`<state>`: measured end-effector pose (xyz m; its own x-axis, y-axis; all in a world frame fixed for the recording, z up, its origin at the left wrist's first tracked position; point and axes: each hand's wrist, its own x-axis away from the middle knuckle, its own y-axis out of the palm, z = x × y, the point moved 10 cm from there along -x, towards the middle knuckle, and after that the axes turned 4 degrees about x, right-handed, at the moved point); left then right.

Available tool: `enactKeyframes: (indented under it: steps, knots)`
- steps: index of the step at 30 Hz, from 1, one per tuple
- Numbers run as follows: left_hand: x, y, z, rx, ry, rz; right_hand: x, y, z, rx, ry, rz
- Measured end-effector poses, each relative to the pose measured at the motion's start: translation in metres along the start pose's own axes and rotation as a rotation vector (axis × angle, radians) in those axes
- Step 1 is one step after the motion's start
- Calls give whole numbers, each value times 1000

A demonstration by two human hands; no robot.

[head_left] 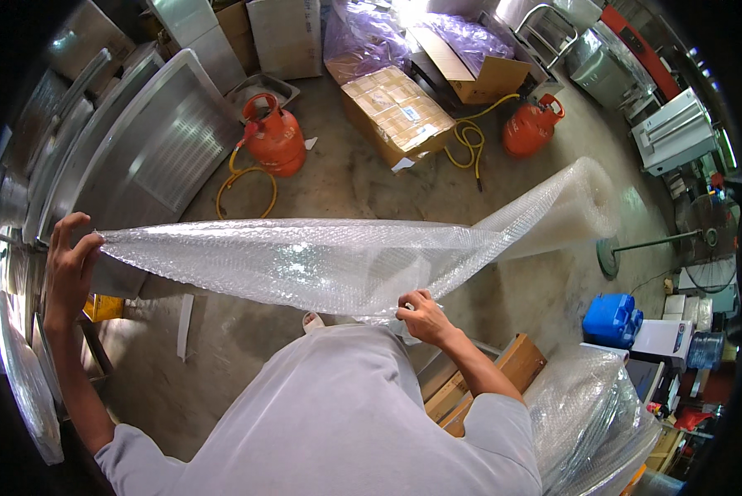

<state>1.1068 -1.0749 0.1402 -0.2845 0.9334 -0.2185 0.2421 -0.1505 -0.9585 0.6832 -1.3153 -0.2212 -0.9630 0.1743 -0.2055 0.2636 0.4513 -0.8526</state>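
A long sheet of clear bubble wrap [305, 256] stretches across in front of me, between my two hands. My left hand [71, 256], arm held out wide to the left, pinches its gathered far-left end. Close to my body, my right hand [425, 317] grips the sheet's near edge with curled fingers. From there the wrap twists up to the right into a thick roll [582, 198] over the floor. The inner fingers of my right hand are partly hidden.
Two orange gas cylinders [276, 136] [533, 126] with yellow hoses stand ahead, a taped cardboard box [400, 116] between them. Metal panels [160, 149] lean at the left. At the right are a fan stand [609, 258] and a blue jerrycan [612, 320]; wrapped goods [586, 405] lie nearer.
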Motion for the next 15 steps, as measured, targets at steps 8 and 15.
enactKeyframes:
  steps: [8, 15]
  knots:
    - [0, 2, -3, -8, 19, -1, 6, -16, 22, -98, 211, 195]
    - [-2, -2, 0, 17, 10, -1, 10, -27, 42, 16, 229, 266]
